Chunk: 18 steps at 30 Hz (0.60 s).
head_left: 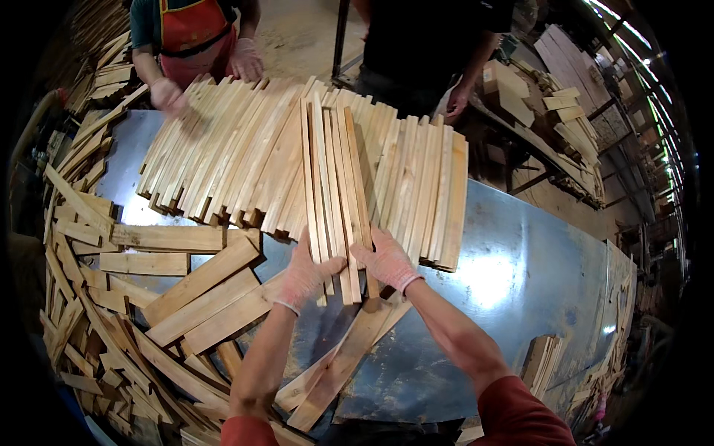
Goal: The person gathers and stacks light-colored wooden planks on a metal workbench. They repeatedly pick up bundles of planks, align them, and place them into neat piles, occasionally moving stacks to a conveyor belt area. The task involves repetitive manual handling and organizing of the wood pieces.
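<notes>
Between my gloved hands stands a bundle of narrow wooden strips [336, 201], set on edge side by side. My left hand [306, 271] is closed against the bundle's left side near its close end, thumb across the strips. From the right, my right hand [383, 259] presses on the same bundle, its thumb over the top. The far end of the bundle lies over a long row of upright wooden strips [245, 149] that spans the metal table [513, 260]. Below my hands, a few loose boards [338, 364] lie flat on the table.
A heap of loose wood pieces [111, 312] fills the left side. A small stack of strips [543, 360] lies at the near right. Across the table, one person in a red apron [195, 30] has gloved hands near the row; another person in black [431, 52] stands beside them.
</notes>
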### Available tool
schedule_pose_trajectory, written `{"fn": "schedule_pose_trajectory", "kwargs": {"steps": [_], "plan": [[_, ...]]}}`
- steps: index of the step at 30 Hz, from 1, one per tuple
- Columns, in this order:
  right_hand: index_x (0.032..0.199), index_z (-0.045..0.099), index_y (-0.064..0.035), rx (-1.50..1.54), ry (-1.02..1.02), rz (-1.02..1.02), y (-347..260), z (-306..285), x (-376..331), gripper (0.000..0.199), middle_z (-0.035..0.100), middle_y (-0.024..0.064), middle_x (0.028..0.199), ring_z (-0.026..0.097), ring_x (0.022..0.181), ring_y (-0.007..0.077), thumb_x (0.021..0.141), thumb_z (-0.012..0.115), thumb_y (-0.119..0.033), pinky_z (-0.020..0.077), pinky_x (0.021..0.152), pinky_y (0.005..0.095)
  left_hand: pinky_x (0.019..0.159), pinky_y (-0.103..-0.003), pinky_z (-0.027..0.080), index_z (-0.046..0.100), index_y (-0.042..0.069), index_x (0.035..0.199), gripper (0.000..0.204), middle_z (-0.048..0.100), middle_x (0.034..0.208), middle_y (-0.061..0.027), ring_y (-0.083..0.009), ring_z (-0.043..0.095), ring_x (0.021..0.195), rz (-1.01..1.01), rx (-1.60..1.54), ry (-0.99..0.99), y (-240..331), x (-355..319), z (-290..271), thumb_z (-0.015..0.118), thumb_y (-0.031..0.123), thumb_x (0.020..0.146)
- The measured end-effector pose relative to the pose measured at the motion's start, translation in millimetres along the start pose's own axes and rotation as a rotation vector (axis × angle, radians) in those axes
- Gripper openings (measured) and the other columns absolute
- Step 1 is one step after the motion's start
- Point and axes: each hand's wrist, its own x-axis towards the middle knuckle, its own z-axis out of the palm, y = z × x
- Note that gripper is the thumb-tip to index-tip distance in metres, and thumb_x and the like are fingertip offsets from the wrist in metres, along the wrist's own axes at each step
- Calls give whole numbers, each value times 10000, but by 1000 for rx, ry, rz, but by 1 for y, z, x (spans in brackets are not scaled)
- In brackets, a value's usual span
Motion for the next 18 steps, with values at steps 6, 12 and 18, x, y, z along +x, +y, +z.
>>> {"fn": "schedule_pose_trajectory", "kwargs": {"steps": [6, 12, 18], "plan": [[1592, 469, -79, 25, -85, 51, 51, -40, -87, 767, 597, 279, 1432, 608, 1323, 471, 985, 694, -490, 498, 1142, 501, 1084, -424, 559, 309, 97, 1692, 1201, 644, 1372, -213, -317, 667, 1248, -60, 54, -85, -35, -56, 63, 984, 263, 712], [1705, 332, -105, 423, -185, 240, 95, -41, -130, 898, 648, 209, 1484, 642, 1329, 315, 989, 769, -423, 498, 1143, 409, 1181, -442, 501, 234, 188, 1750, 1341, 507, 1465, -243, -390, 593, 1354, -160, 338, -78, -56, -81, 102, 1012, 321, 666], [1702, 353, -112, 893, -61, 243, 84, -20, -138, 898, 676, 102, 1434, 646, 1282, 203, 966, 843, -268, 520, 1114, 360, 1138, -401, 515, 248, 83, 1737, 1214, 612, 1486, -203, -290, 640, 1313, -158, 166, -164, -58, -71, 92, 966, 225, 769]]}}
